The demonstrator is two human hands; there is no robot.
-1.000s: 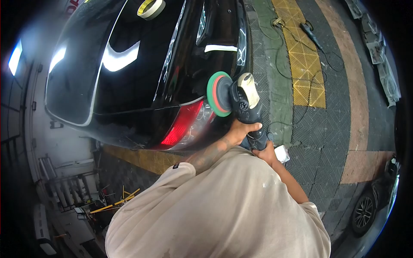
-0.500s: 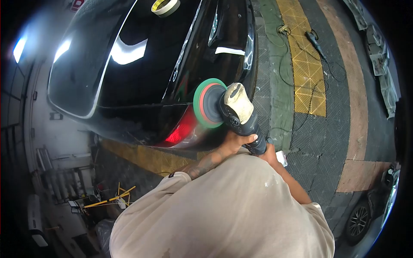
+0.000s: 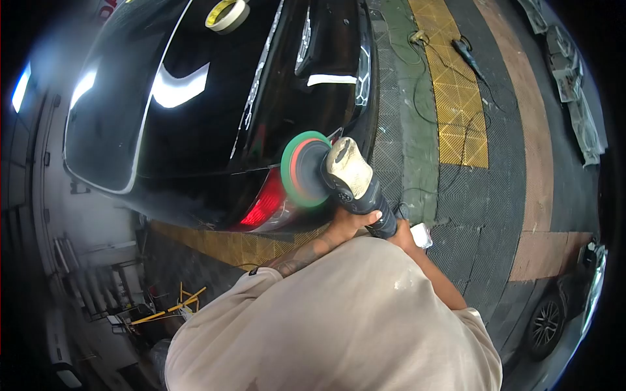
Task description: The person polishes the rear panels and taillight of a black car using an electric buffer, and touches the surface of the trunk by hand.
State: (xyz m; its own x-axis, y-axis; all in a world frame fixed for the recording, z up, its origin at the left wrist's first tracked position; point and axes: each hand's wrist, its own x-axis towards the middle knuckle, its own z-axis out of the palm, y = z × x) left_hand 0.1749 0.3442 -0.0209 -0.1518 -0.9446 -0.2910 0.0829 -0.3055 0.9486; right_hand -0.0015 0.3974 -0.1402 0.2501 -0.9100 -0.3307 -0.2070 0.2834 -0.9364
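Observation:
A car polisher [image 3: 377, 201] with a cream-topped head and a green foam pad [image 3: 295, 171] is held in front of my body. Its pad is at the rear corner of a black car [image 3: 195, 140], over the edge of the red tail light [image 3: 264, 203]; exact contact is hard to make out. My left hand [image 3: 355, 220] is closed around the underside of the polisher's body, thumb showing on top. Behind it, my right hand [image 3: 403, 236] grips the end of the handle, its fingers partly hidden.
A roll of masking tape [image 3: 227, 15] rests on the car. Cables and a dark corded tool [image 3: 465, 55] lie on the tiled floor [image 3: 460, 111] to the right. Yellow stands [image 3: 171, 306] are at lower left, and another vehicle's wheel [image 3: 545, 324] shows at lower right.
The view has shifted, so the car and floor appear further left. The polisher sits slightly lower and further left in view, its pad still by the tail light. Both hands keep their hold.

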